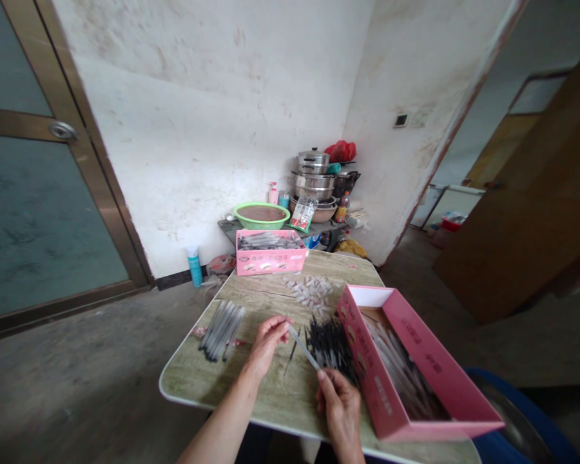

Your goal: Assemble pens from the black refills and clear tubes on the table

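My left hand pinches the upper end of a translucent white pen barrel over the table. The barrel's lower end is closed in the fingers of my right hand, so it slants between both hands. Just beyond it lies a pile of thin black pen parts, with a few loose dark ones beside my left hand. Farther back is a scatter of small whitish pieces, too small to name. Left of my left hand, several pens with dark ends lie side by side in a row.
An open pink box at the right holds many pale barrels. Another pink box, full of pens, stands on the table's far edge. Behind are a green basin and stacked pots. A blue can stands on the floor.
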Available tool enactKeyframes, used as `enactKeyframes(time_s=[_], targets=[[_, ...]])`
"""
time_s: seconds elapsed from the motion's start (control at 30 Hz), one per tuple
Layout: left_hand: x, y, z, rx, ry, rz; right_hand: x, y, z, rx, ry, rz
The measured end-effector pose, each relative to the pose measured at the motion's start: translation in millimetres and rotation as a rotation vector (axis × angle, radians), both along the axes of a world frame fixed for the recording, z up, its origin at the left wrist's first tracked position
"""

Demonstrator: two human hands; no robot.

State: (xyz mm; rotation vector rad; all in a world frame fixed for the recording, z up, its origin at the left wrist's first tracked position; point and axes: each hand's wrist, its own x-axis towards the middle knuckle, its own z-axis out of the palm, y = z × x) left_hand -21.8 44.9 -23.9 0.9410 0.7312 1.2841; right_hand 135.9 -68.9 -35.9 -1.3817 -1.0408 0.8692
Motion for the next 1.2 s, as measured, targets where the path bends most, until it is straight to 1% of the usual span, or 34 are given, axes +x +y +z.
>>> enactKeyframes(time_s=[0.2,0.43,0.53,0.67,0.77,0.87,1.0,1.13,1.2], targets=[[2,2,-3.2,-0.029,-0.015,-0.037,-1,0,-3.4,0.007,-0.028,-0.006],[3,4,-10.0,-0.084,-0.033,-0.038,1,1,-18.4,0.028,-0.162,-0.015],[3,3,-8.4,-0.068,-0.014,-0.040,-1,0,-21.1,0.051,-0.257,-0.035],[2,2,-2.7,-0.042,0.023,-0.029,-3,0,-19.8,0.127,-0.400,-0.052],[2,2,-2.0,-0.032,0.069,-0.033,-2,0,-20.3,0.177,-0.451,-0.078],[3,2,-4.1,-0.001,0.115,-0.031,-1,1,-22.7,0.189,-0.467,-0.083],[5,0,-3.3,0.019,0.107,-0.025,1,2,-22.1,0.172,-0.465,-0.065],[6,-2,1.4,-0.025,0.041,-0.047,1,3,-16.6,0.126,-0.394,-0.015],[6,-3,2.7,-0.031,0.036,-0.037,1,4,-14.5,0.092,-0.347,0.019]])
